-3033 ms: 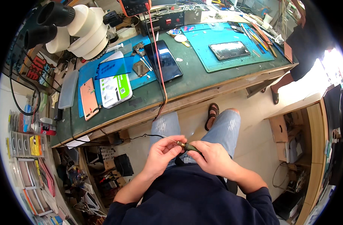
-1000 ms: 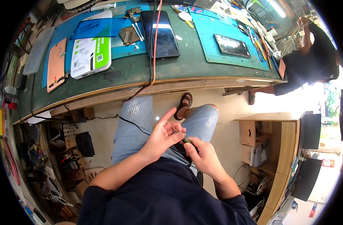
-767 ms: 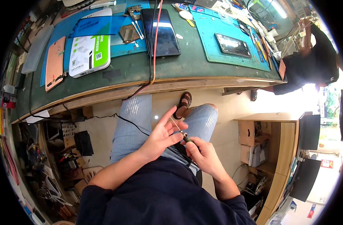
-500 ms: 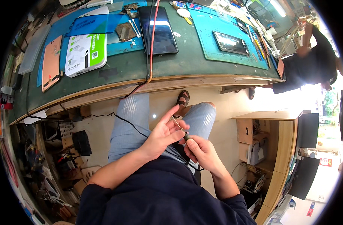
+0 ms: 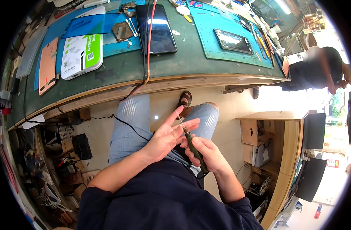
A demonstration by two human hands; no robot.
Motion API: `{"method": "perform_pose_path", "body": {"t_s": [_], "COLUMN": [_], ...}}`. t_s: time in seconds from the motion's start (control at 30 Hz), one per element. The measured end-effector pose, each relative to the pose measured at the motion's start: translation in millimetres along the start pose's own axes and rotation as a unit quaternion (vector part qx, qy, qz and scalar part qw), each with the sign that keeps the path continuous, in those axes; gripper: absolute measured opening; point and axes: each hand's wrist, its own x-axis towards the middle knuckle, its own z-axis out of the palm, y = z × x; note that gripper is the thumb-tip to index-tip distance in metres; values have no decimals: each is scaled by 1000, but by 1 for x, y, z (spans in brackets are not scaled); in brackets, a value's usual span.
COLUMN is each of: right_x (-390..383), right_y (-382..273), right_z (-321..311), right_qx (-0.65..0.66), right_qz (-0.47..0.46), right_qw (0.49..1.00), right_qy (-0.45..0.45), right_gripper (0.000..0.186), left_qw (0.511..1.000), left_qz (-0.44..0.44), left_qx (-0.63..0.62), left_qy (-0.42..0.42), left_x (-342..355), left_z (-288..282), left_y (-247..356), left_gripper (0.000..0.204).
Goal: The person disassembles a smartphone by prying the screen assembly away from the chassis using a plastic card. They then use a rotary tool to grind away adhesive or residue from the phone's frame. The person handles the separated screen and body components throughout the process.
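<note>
A: Condition of the grip?

B: The right hand (image 5: 210, 151) pinches the green-handled tool (image 5: 196, 154) between thumb and fingers. The left hand (image 5: 166, 141) is spread, index finger extended beside the thin metal shaft (image 5: 181, 120). Contact at the tip cannot be confirmed.

A: Tool location?

B: Above the lap, in front of the jeans (image 5: 131, 119), apart from the bench (image 5: 119, 71). The shaft points away from the body, toward the bench.

A: Change noted?

B: One second ago the right hand covered most of the handle (image 5: 192, 145). Now nearly its full length shows. The left index finger remains extended.

A: Significance?

B: Judgement: the right-hand hold has been adjusted, and that hand appears to carry the tool. Work is confined to the tool; the phone (image 5: 233, 40) on the blue mat (image 5: 204, 41) lies well apart, touched by neither hand.
</note>
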Motion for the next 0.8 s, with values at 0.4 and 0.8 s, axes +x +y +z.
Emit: {"method": "perform_pose_path", "body": {"t_s": [0.4, 0.8], "right_x": [-4, -22], "right_y": [1, -12], "right_z": [-12, -28], "right_qx": [194, 17], "right_qz": [92, -132], "right_qw": [967, 980], "right_qy": [-136, -148], "right_gripper": [50, 57], "left_qw": [998, 980], "left_qz": [-6, 81], "left_qx": [12, 146], "left_qy": [-60, -105], "left_x": [-2, 15], "left_z": [-13, 33], "left_y": [-9, 16], "left_gripper": [70, 37]}}
